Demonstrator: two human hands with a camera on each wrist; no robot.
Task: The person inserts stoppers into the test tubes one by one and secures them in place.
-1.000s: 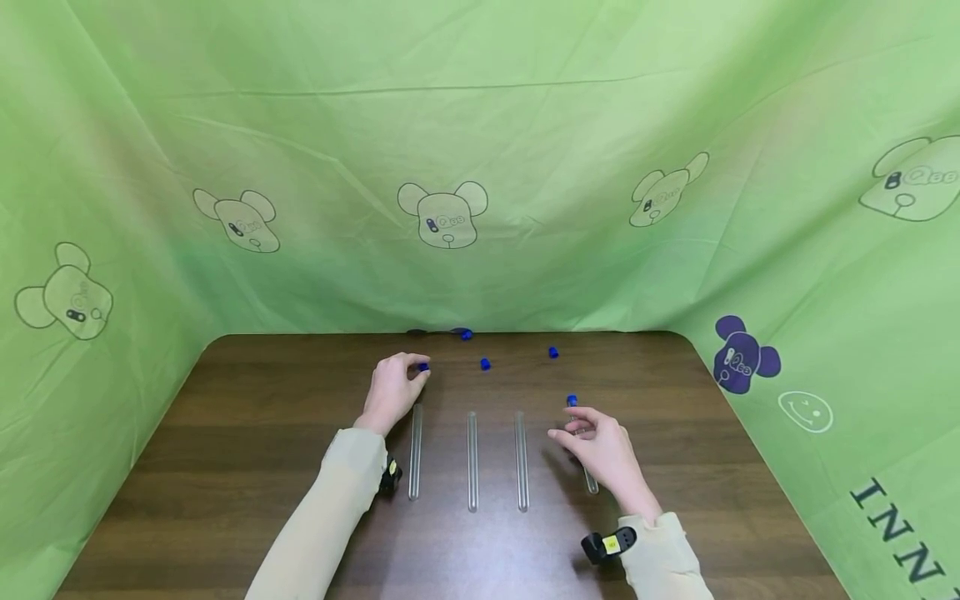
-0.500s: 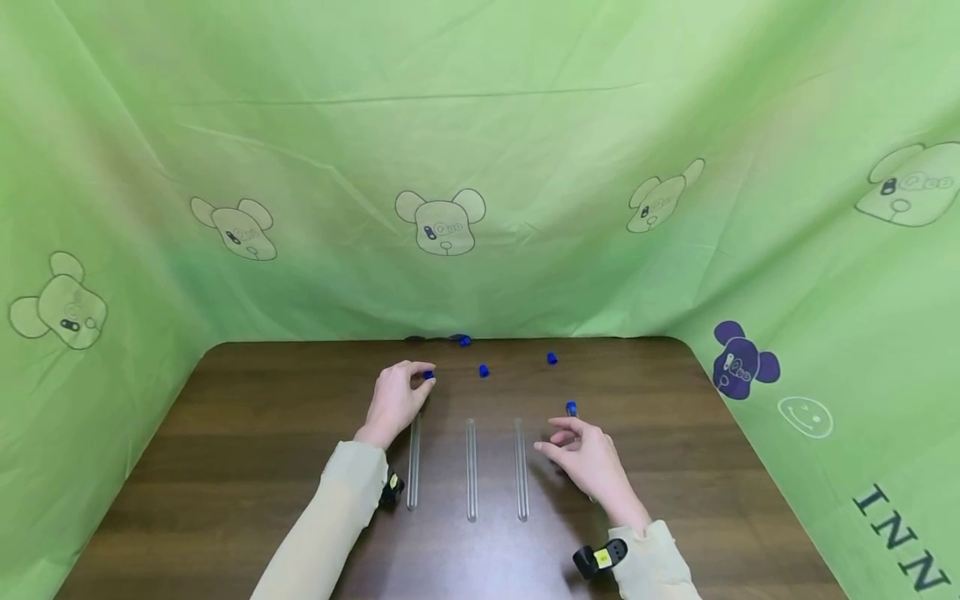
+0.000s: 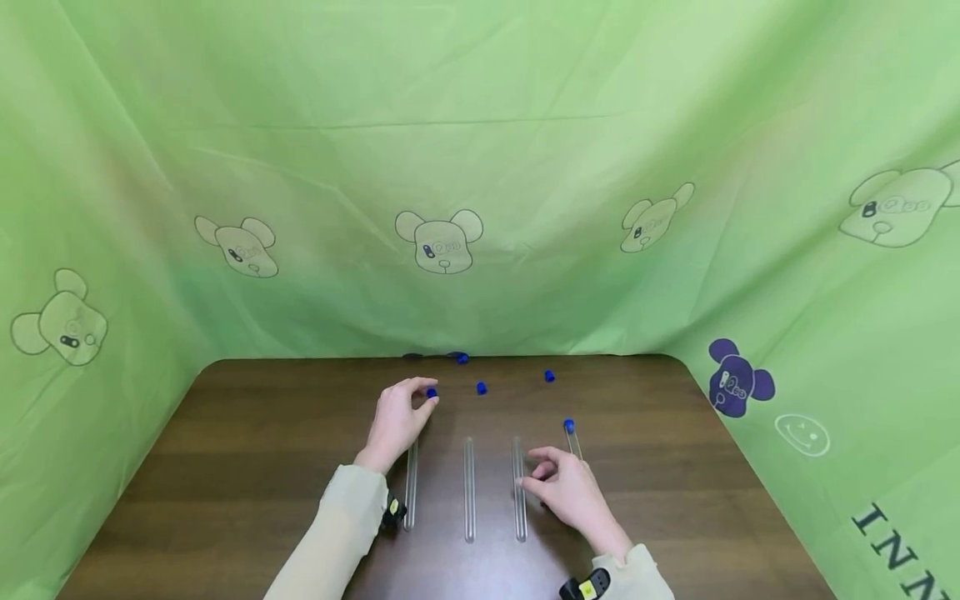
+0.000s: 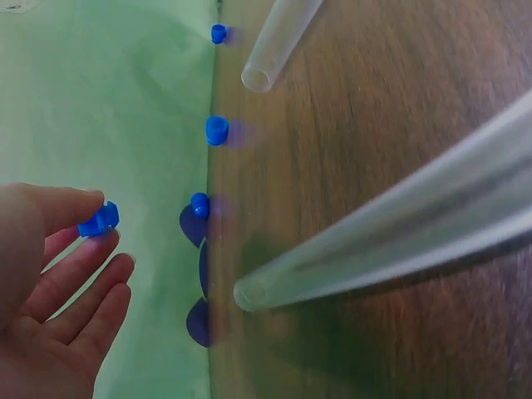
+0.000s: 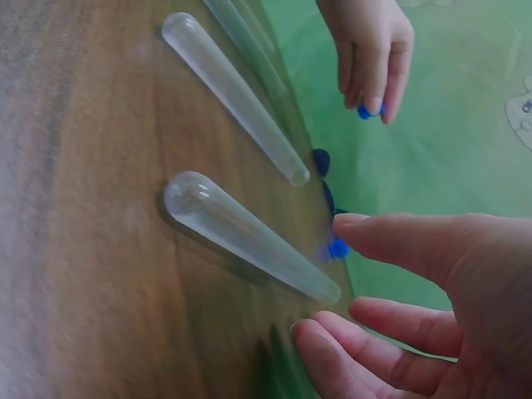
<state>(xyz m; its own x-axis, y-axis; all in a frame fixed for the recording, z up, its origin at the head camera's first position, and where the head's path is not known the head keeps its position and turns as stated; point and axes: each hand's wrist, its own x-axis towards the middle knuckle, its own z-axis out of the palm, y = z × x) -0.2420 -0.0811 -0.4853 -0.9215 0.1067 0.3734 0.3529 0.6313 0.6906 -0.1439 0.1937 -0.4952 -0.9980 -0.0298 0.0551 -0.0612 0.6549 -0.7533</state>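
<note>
**A cap (image 4: 101, 219) in my left hand (image 3: 393, 421), my right hand (image 3: 573, 492) parted by a tube**

My left hand is clamped on the cap, thumb and forefinger pinching it above the desk (image 3: 225, 467), with the other fingers reaching out loosely alongside. The left tube (image 3: 411, 492) lies on my side of that hand, its rounded end toward me and its open end facing away. The middle tube (image 3: 469, 492) lies between my two hands, roughly in line with the left one.

My right hand has its thumb and fingertips apart, over the right tube (image 3: 521, 521); I can't tell whether the thumb touches the glassy wall. Just beyond that hand and to its right is the capped tube (image 3: 573, 446), a blue stopper (image 3: 568, 425) on its far end and its near part hidden behind my hand.

Three more caps sit on the far side: the near cap (image 3: 482, 388) right of my left hand, the back cap (image 3: 462, 359) farther off by the green cloth (image 3: 442, 125), and the right cap (image 3: 550, 377) well beyond my right hand. Pale sleeves (image 3: 330, 517) cover both my forearms.
</note>
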